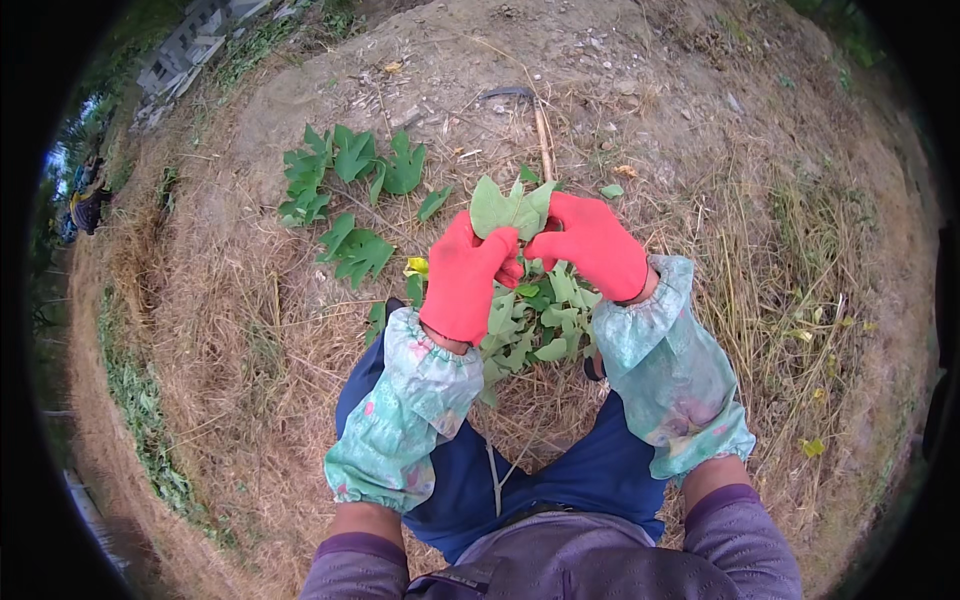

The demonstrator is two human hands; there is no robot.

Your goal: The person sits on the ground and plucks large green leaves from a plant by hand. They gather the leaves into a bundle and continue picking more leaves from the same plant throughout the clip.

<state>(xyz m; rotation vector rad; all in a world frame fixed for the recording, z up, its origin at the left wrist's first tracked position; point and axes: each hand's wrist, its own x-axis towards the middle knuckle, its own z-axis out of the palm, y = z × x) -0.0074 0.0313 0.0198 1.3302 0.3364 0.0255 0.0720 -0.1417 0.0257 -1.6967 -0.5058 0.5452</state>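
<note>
Both my hands wear red work gloves, with green floral sleeve covers on the forearms. My left hand (pixel 471 274) pinches the base of a pale green lobed leaf (pixel 504 210) between thumb and fingers. At the leaf's right edge, my right hand (pixel 596 244) also has its fingers closed on it. Below the gloves, a leafy branch (pixel 551 322) shows pale leaf undersides, and its thin bare stem (pixel 493 476) runs down between my legs. Darker green lobed leaves (pixel 364 255) lie on the ground to the left. Past the hands rests a sickle (pixel 541 131) with a wooden handle.
Dry grass and straw (pixel 225 375) cover the sloping ground around me, with bare soil (pixel 450 45) ahead. Taller grass (pixel 810 247) stands to the right. A strip of green cuttings (pixel 142 405) lies far left. A person (pixel 88 208) is at the far left edge, near grey blocks (pixel 176 60).
</note>
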